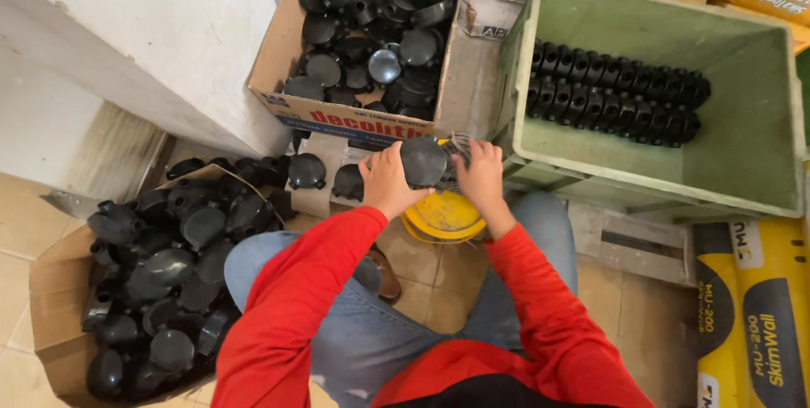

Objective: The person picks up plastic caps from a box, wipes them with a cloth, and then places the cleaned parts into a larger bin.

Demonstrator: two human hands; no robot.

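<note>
Gripping a round black plastic box (pixel 423 161) above a yellow tub (pixel 445 216), the left hand (pixel 387 180) curled its fingers around the box's left side while the right hand (pixel 482 170) pinched its right edge. Loose black boxes (pixel 160 273) filled a carton at left; a green crate (pixel 751 163) held neat rows at right.

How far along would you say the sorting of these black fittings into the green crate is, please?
Done: two neat rows of black fittings lie lined up in the green crate. In hand: the left hand and right hand hold one round black fitting between them. Left: the cardboard box ahead and the open box on the floor each hold many loose ones.
</note>
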